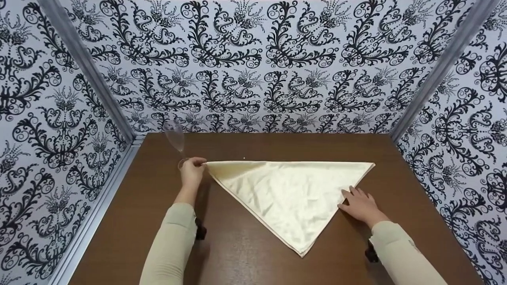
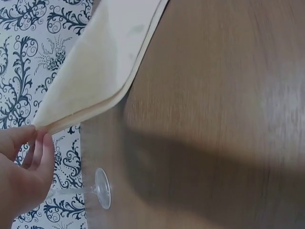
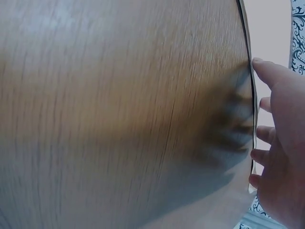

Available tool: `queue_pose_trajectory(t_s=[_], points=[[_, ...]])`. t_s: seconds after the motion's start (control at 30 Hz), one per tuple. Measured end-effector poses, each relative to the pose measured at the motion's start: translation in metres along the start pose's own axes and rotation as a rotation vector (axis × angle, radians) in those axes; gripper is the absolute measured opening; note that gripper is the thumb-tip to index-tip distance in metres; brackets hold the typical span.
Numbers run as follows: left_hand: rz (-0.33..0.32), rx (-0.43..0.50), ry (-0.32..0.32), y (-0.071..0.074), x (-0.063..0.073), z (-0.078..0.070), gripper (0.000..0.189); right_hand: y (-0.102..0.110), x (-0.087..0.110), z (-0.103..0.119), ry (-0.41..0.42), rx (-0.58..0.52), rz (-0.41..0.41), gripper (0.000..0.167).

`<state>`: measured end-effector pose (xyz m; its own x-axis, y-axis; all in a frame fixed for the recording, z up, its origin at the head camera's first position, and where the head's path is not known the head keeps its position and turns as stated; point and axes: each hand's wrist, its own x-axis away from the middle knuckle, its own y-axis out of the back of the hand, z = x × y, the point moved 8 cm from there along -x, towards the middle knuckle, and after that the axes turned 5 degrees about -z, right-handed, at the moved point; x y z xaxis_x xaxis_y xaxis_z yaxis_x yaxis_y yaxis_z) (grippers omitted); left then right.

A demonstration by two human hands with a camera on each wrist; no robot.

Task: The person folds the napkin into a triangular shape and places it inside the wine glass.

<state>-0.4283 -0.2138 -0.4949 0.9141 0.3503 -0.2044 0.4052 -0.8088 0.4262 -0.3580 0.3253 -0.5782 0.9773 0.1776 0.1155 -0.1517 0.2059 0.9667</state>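
A cream satin napkin (image 1: 293, 198), folded into a triangle, lies on the brown table with one point toward the person. My left hand (image 1: 193, 171) pinches its far left corner between thumb and fingers. In the left wrist view that corner of the napkin (image 2: 95, 71) is lifted off the wood, its layered edges showing. My right hand (image 1: 361, 205) rests with spread fingers on the napkin's right slanted edge. The right wrist view shows the fingertips (image 3: 258, 61) of this hand along that edge. Just beyond the left hand stands a clear stemmed glass (image 1: 175, 136), its base partly behind the hand.
The wooden table (image 1: 237, 245) is enclosed at the back and sides by panels with black-and-white scroll wallpaper (image 1: 245, 87). Grey metal rails (image 1: 95, 79) run along the corners and the table's left edge. In the left wrist view the glass's round foot (image 2: 102, 188) stands near the table's edge.
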Motion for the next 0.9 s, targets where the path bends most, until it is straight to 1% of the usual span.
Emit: queue_pose_trajectory(t_s=[0.07,0.2,0.27,0.33,0.4,0.5,0.6,0.8,0.9], points=[[0.04,0.005,0.007,-0.005,0.001,0.0,0.02,-0.001,-0.001,0.0,0.0,-0.002,0.005,0.069],[0.13,-0.053,0.024,-0.014,0.004,0.0,0.03,-0.001,-0.001,0.0,-0.002,-0.009,0.01,0.069],[0.163,-0.087,0.01,-0.018,0.007,-0.001,0.031,-0.001,-0.001,0.0,-0.001,-0.013,0.009,0.069],[0.185,-0.106,-0.027,-0.023,0.011,-0.003,0.03,-0.001,-0.001,0.0,0.002,-0.019,0.005,0.069],[0.213,-0.13,-0.086,-0.029,0.017,-0.006,0.027,-0.001,0.0,0.0,0.005,-0.023,0.0,0.069],[0.267,-0.18,-0.195,-0.041,0.029,-0.009,0.024,-0.001,0.001,-0.001,0.011,-0.023,-0.008,0.069],[0.339,-0.26,-0.314,-0.056,0.042,-0.012,0.022,-0.001,0.002,-0.001,0.015,-0.018,-0.012,0.068],[0.502,-0.419,-0.51,-0.087,0.071,-0.013,0.019,-0.002,0.003,0.001,0.024,-0.005,-0.013,0.069],[0.544,-0.517,-0.622,-0.098,0.085,-0.012,0.014,-0.003,0.002,0.001,0.022,-0.004,-0.011,0.069]])
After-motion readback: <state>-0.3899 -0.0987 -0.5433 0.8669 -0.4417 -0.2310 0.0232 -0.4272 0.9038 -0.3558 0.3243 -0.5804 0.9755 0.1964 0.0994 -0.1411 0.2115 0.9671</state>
